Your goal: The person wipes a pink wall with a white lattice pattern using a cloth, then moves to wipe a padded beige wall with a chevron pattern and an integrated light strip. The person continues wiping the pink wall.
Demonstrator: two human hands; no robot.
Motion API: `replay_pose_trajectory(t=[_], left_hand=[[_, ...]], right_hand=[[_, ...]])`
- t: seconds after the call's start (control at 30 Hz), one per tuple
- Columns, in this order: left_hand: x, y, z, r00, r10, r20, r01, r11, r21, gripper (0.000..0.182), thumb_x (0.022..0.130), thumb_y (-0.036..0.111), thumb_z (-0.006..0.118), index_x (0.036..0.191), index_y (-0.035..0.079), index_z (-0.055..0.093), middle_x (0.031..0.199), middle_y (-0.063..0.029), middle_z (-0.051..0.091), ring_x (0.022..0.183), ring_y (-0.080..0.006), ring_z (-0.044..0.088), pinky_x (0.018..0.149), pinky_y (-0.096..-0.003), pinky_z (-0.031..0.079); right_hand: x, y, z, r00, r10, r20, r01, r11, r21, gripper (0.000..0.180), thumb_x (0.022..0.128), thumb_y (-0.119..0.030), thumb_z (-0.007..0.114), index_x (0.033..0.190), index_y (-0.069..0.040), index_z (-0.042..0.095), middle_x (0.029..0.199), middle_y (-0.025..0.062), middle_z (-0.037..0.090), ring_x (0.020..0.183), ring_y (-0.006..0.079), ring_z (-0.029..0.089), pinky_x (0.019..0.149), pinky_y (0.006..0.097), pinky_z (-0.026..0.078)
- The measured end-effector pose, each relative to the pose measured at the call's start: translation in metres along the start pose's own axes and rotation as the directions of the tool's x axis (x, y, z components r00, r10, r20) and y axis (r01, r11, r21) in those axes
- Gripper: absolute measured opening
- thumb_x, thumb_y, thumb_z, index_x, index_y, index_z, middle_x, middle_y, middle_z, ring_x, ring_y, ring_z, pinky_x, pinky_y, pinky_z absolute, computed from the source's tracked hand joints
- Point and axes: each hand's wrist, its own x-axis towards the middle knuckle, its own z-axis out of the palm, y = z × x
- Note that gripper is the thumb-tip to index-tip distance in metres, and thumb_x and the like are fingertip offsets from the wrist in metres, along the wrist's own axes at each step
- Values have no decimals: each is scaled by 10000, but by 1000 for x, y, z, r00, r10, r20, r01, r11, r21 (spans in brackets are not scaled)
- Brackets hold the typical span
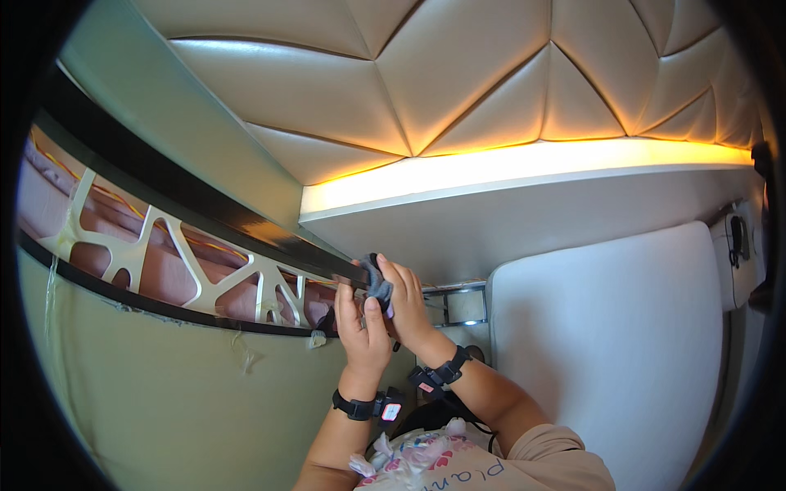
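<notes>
In the head view, my right hand (407, 304) holds a bunched grey and black cloth item (376, 282), perhaps a sock, near the end of a glossy dark shelf edge (270, 236). My left hand (362, 331) is raised close beside it, its thumb near the cloth and its fingers by the shelf edge; whether it also grips the cloth is unclear. Both wrists wear black straps with small devices. Below the dark edge, a pale cut-out lattice panel (206, 288) stands in front of pinkish fabric.
A white mattress (608, 362) lies on the right, below a lit ledge (528, 184) and a padded wall panel (466, 80). Red and yellow wires (132, 208) run behind the lattice. Clear tape strands (52, 294) hang at the left. A metal frame (465, 305) shows beyond my hands.
</notes>
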Motion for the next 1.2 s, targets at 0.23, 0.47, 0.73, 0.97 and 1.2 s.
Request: replay_pose_trajectory(t=[0.23,0.47,0.73,0.97,1.2], left_hand=[[-10,3,9,990,-138,7,138,983,-118,613,1085,69,487,1647,-50,271,1605,-213,461,1431,-278,511,1197,-401,386],[-25,4,15,973,-231,-11,231,969,84,686,1013,75,623,1615,-59,323,1536,-252,514,1415,-328,542,1174,-405,416],[-71,-8,-11,964,-259,68,225,921,318,669,1031,257,663,1577,-40,415,1585,-290,475,1487,-446,443,1236,-465,359],[-137,27,-84,900,-421,114,302,790,534,652,1036,359,656,1618,147,453,1621,-307,418,1495,-497,408,1232,-519,352],[-203,99,-171,943,-243,-227,294,929,225,492,970,48,681,1455,119,638,1440,-238,602,1292,-401,619,1073,-422,513]], right_hand=[[-36,50,4,992,40,122,-42,999,12,808,834,-86,829,1545,-52,447,1346,196,587,1227,406,572,1068,494,433],[-82,100,17,949,206,240,-200,978,-50,757,911,-160,765,1566,-32,406,1382,263,548,1278,469,524,1111,550,402],[-162,128,12,717,579,387,-629,777,2,865,964,-95,736,1618,81,198,1555,346,368,1450,445,426,1217,476,338],[-132,14,22,582,501,641,-721,682,123,652,1115,-282,571,1587,-8,214,1515,256,454,1391,316,483,1167,409,395],[-105,-176,33,776,80,626,-517,650,558,713,1103,-187,545,1678,-9,163,1622,167,374,1463,278,415,1231,400,318]])
